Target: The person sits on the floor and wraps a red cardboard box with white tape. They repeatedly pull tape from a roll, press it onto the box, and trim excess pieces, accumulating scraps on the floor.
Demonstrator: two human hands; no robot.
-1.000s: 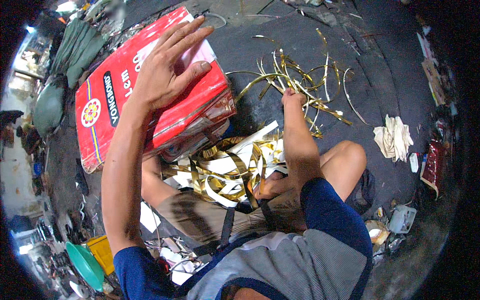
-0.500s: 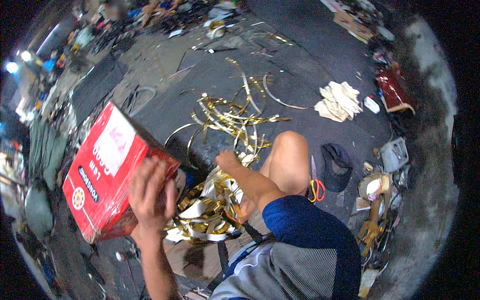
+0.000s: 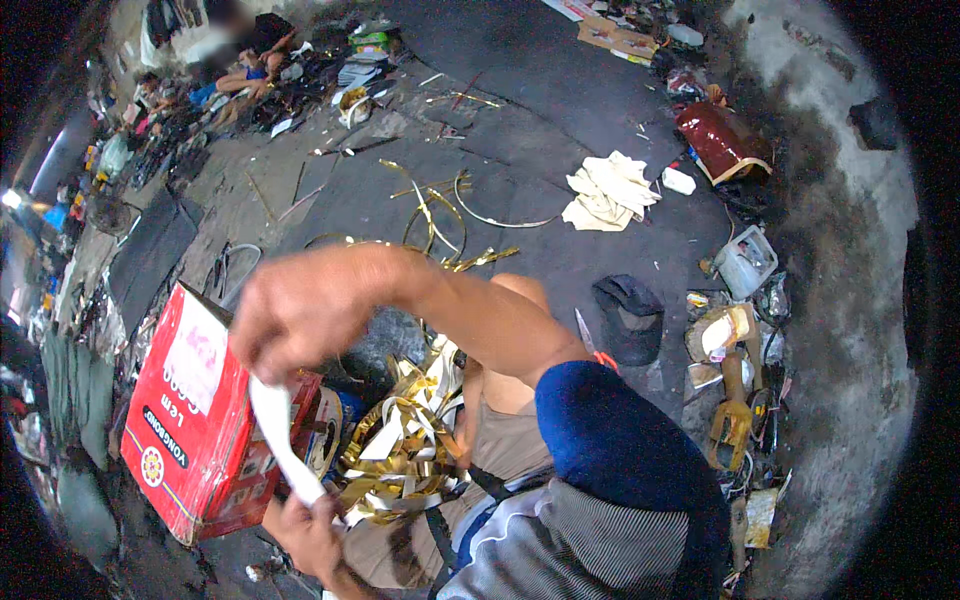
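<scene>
Holding a white strip (image 3: 283, 440) between both hands, you sit on the dark floor (image 3: 540, 90) with the work piled in your lap. At the left stands a red cardboard box (image 3: 195, 420), upright and tilted slightly, just beside your knee. Your left hand (image 3: 308, 535), low and near, has its fingers closed around the strip's lower end; your right hand (image 3: 300, 315), reaching across your body from the right, is curled and pinches the strip's upper end, so that the strip runs taut and slanted between the two, in front of the box. To the right of it, a tangled heap of gold and white ribbon strips (image 3: 405, 440) rests on your lap, and looser gold curls (image 3: 440, 215) lie farther off on the floor. Judging by the heap, one strip has been drawn out and is in hand while most of the tangle remains unsorted. Farther right lie a crumpled pale cloth (image 3: 610, 190), a dark cap (image 3: 628, 315), a dark red container (image 3: 722, 142) and mixed clutter along the wall.
</scene>
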